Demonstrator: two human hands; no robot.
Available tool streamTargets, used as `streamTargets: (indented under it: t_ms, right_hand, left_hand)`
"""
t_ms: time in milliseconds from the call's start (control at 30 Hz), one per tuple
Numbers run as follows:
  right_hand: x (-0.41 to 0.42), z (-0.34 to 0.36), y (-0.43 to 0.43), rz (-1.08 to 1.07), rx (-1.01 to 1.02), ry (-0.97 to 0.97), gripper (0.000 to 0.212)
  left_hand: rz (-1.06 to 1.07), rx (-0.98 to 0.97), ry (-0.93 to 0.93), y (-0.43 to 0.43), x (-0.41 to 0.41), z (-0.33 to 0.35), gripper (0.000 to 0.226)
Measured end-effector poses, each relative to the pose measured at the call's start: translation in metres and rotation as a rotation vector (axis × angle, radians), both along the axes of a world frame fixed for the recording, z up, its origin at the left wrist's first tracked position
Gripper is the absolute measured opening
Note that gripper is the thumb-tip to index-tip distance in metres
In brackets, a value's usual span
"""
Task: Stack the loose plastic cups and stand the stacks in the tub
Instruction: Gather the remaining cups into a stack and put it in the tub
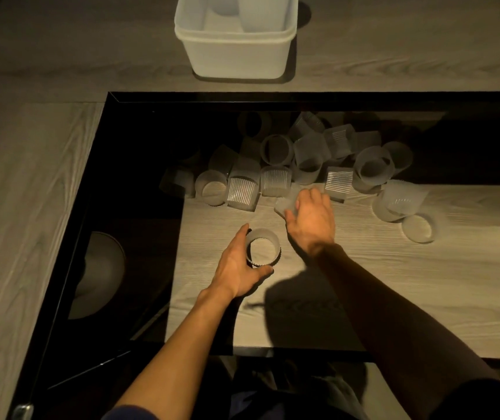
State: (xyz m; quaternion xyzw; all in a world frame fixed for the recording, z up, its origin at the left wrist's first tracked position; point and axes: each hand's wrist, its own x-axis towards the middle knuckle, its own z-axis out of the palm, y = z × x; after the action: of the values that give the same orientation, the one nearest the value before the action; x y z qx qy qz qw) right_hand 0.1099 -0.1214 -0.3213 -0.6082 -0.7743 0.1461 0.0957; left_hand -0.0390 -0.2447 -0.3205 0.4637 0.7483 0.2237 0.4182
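Note:
My left hand grips an upright ribbed clear plastic cup on the glass table, fingers and thumb curled round its side. Just beyond it, my right hand holds a second clear cup lying on its side, partly hidden under the fingers. Several loose clear cups lie tumbled in a heap across the middle of the table. The white tub stands on the wooden floor beyond the table, with a stack of cups upright inside it.
The table is dark glass with a black frame; wood-grain floor shows through it. Two more cups lie at the right. A round grey object sits under the glass at the left.

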Motion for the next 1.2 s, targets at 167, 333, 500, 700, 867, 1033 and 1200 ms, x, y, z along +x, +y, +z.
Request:
streamTargets:
  t_ms: [167, 333, 500, 700, 867, 1033, 1200]
  right_hand:
    - [0.001, 0.005, -0.001, -0.08, -0.137, 0.183, 0.071]
    - [0.009, 0.007, 0.002, -0.187, -0.254, 0.278, 0.089]
    - [0.017, 0.027, -0.032, -0.052, -0.284, 0.655, 0.086]
    - [0.024, 0.009, -0.063, 0.231, -0.193, 0.55, 0.08]
    - [0.023, 0.009, -0.062, 0.27, -0.195, 0.517, 0.078]
    - [0.023, 0.009, -0.064, 0.261, -0.21, 0.532, 0.076]
    - [0.023, 0.01, -0.065, 0.22, -0.245, 0.522, 0.077]
  left_hand:
    - [0.001, 0.007, 0.0, 0.0, -0.001, -0.003, 0.113]
    - [0.006, 0.021, 0.011, 0.0, 0.0, -0.005, 0.111]
    - [0.001, 0.037, -0.015, 0.002, 0.002, -0.007, 0.106]
    - [-0.004, 0.06, -0.081, 0.004, 0.009, -0.009, 0.091]
    - [0.008, 0.056, -0.092, 0.005, 0.009, -0.009, 0.091]
    - [0.001, 0.068, -0.094, 0.003, 0.008, -0.01, 0.09]
    - [0.014, 0.08, -0.111, 0.002, 0.008, -0.007, 0.095]
